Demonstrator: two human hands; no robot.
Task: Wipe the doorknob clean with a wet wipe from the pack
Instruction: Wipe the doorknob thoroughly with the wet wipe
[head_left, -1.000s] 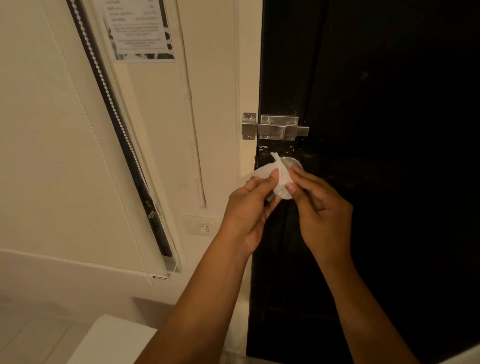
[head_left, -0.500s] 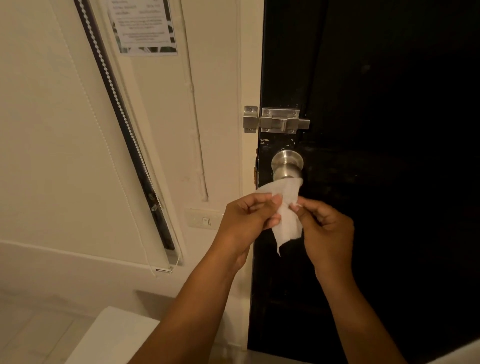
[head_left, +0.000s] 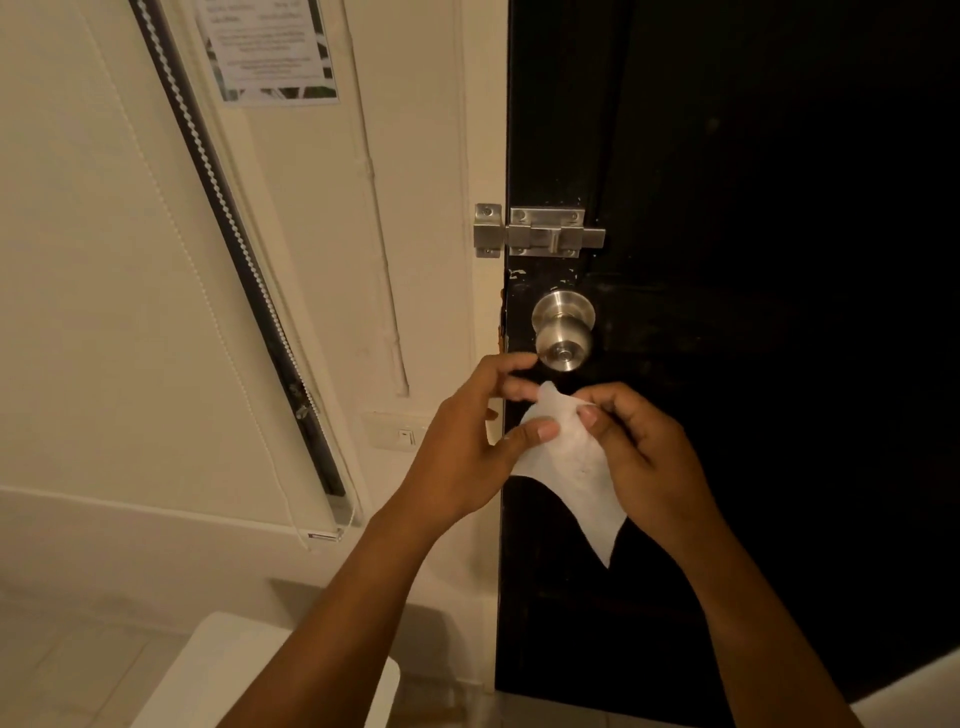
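Quick count: one wet wipe (head_left: 569, 467), one doorknob (head_left: 563, 332), one slide bolt (head_left: 540, 231), two hands. The left hand (head_left: 467, 447) has its thumb pressed on the wipe's left edge while its other fingers are loosely spread above it, the top one close to the knob's lower left. The right hand (head_left: 641, 457) pinches the wipe's top between thumb and curled fingers. The wipe hangs between them just below the knob, not touching it, with a pointed corner drooping down.

The knob is brushed metal, on a black door (head_left: 753, 364) (some paint chipped near the bolt, which sits above it). To the left is a cream wall (head_left: 311, 312) with a printed notice (head_left: 267, 49), a light switch (head_left: 395, 431) and a roller blind (head_left: 104, 260) with a bead chain. Something white (head_left: 249, 675) sits bottom-left over a tiled floor (head_left: 62, 670); can't tell what it is.
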